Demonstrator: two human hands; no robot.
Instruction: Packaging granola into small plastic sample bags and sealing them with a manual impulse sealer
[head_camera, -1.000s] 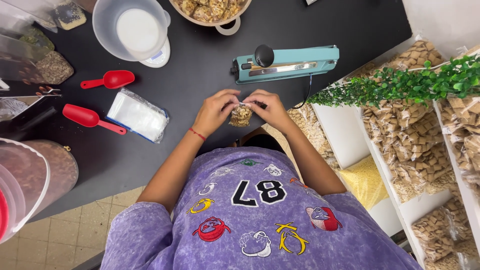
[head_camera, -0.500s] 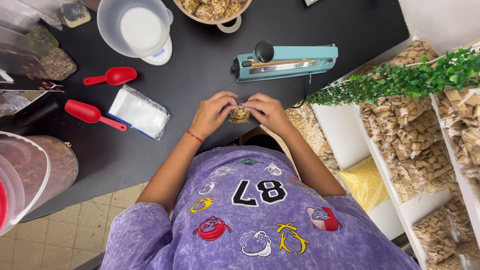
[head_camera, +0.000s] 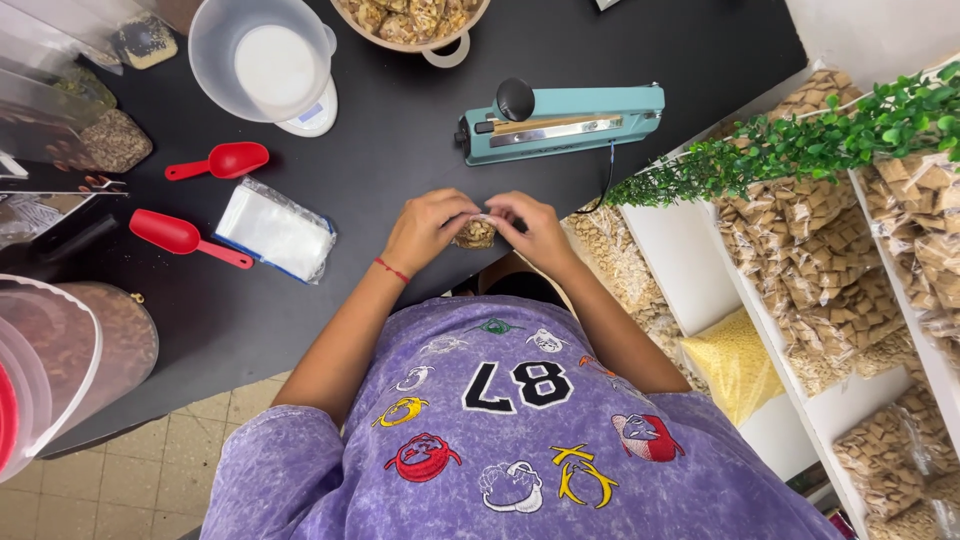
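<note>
While both hands meet at the middle of the frame, the rest of the black worktop (head_camera: 420, 120) spreads out to either side. At the far left stand clear containers (head_camera: 70, 350) of brown grain, then two red scoops (head_camera: 185, 235), one above the other. Right of them lies a flat stack of empty clear bags (head_camera: 275, 228), with a white scale bowl (head_camera: 265, 60) in the upper left of the frame.

The left hand (head_camera: 425, 228), a red thread at its wrist, closes thumb and fingers on the left top edge of a small clear pouch (head_camera: 477, 233) filled with brown cereal pieces. The right hand (head_camera: 535, 230) pinches the same top edge from the other side, so each grip is closed on the pouch, which sits at the worktop's near edge between them.

The pouch looks light, its film thin and probably slippery, and the contents likely crush easily; the empty top strip seems the sound place to hold.

Further right rests a teal heat sealer (head_camera: 565, 120), then green plastic foliage (head_camera: 790, 150) over white shelves (head_camera: 690, 260) packed with bagged cereal.
</note>
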